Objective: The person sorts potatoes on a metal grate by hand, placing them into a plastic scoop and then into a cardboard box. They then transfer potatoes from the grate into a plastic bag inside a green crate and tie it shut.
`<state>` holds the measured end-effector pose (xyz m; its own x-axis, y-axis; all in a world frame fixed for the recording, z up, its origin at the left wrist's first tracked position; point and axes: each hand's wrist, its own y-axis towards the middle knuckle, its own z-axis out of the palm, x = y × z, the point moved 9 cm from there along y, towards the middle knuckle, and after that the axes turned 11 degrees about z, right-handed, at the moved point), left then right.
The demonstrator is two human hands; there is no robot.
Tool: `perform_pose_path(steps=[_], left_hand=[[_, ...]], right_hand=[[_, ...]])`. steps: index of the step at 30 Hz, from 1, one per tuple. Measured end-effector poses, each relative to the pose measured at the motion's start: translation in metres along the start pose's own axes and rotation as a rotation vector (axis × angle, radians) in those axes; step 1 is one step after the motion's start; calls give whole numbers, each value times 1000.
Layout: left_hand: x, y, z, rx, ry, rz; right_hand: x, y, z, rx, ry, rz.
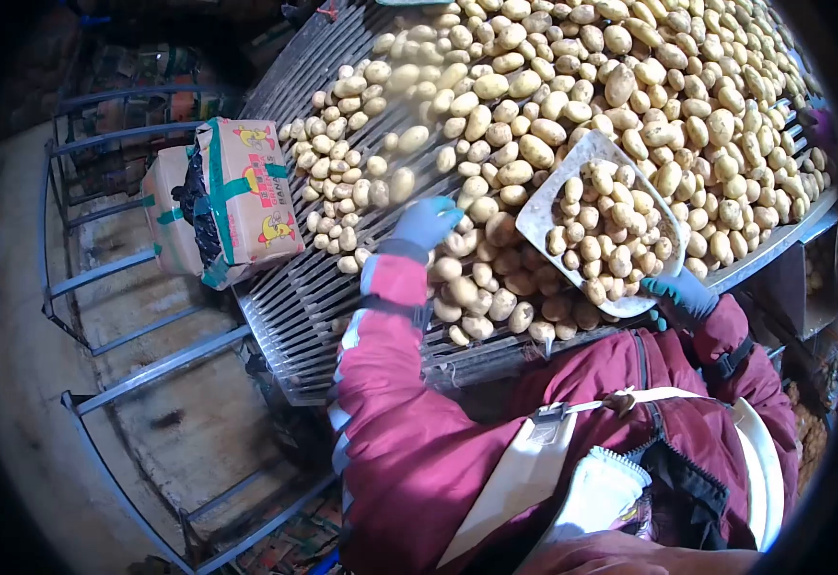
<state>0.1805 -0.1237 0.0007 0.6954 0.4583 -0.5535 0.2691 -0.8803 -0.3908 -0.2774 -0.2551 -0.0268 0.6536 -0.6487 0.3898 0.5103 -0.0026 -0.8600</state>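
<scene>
My left hand, in a grey glove with teal fingertips, is over the slatted metal table, beside potatoes. Its fingers are slightly bent and apart, with no potato visibly held. My right hand, gloved alike, grips the lower right rim of a whitish, rounded-square basin. Small potatoes fill much of this basin, which lies tilted among the larger potatoes. To the left of my left hand, smaller potatoes are spread over the slats. Several potatoes above that hand are blurred by motion.
A taped banana carton stands left of the table, beside blue-grey metal rails. Potatoes are heaped toward the upper right, inside the table's metal edge. Another person's purple-gloved hand shows at the far right.
</scene>
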Motion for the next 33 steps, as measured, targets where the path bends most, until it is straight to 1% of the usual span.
perform_pose_path(steps=[1, 2, 3, 4, 5, 6, 7, 8, 9, 10, 11, 14, 15, 18, 19, 20, 22, 23, 24, 25, 26, 27, 28, 29, 30, 31, 33], left_hand=[[-14, -8, -2, 28, 2, 48], [-23, -5, -7, 29, 0, 44], [-37, 1, -28, -85, -3, -30], [-37, 4, -43, -200, -8, -107], [-44, 14, -55, -476, 119, 209], [-51, 29, -51, -480, 157, 246], [-58, 44, -47, -484, 196, 282], [-62, 55, -44, -485, 205, 298], [-65, 67, -41, -486, 213, 313], [-58, 82, -34, -413, 348, 231], [-50, 93, -24, -334, 478, 150], [-62, 102, -20, -232, 517, 112], [-66, 106, -16, -144, 539, 129], [-71, 101, -4, -121, 517, 145], [-64, 100, -1, -67, 483, 38], [-66, 102, -4, -70, 487, 36], [-59, 106, -2, -6, 406, -12], [-61, 105, -3, -10, 413, -12], [-59, 103, -3, -25, 425, -19], [-49, 98, -5, -120, 301, -60], [-38, 93, -9, -216, 177, -97], [-37, 86, -14, -331, -26, -44], [-38, 76, -15, -407, -217, -84], [-45, 67, -9, -462, -465, -58], [-78, 48, -10, -515, -713, -30], [-111, 35, -7, -464, -803, 48], [-167, 18, 16, -342, -901, 196]], right_hand=[[-15, 16, -7, -1, 4, -41], [-30, 32, -14, -2, 8, -81], [-18, 23, -9, -54, 44, -96], [-11, 15, -9, -104, 76, -108], [-11, 15, -9, -71, 28, -83], [-11, 15, -9, -38, -21, -61], [-12, 14, -9, -68, -15, -31], [-16, 11, -12, -102, -4, -1], [-27, 17, -18, -61, -2, 52], [-26, 19, -18, -82, 7, -8], [-31, 17, -20, -67, 28, 25], [-19, 1, -6, -11, 81, 89], [-16, -4, -3, 11, 97, 101], [-6, 6, 4, 55, 128, -68], [-3, 5, 6, 38, 148, -102], [-1, 1, 6, 34, 121, -78], [9, -11, 10, 26, 66, -30], [8, -13, 11, 21, 75, 34], [8, -9, 13, 38, 101, -6], [9, -5, 15, 55, 128, -45], [11, 3, 14, 75, 90, -210], [4, 7, 8, 45, 13, -120], [4, 1, 8, 14, -64, -24], [14, -11, 15, 2, 37, -89], [13, -5, 18, 3, 104, -136], [11, 0, 21, 7, 169, -184], [18, -8, 25, -6, 146, -153]])
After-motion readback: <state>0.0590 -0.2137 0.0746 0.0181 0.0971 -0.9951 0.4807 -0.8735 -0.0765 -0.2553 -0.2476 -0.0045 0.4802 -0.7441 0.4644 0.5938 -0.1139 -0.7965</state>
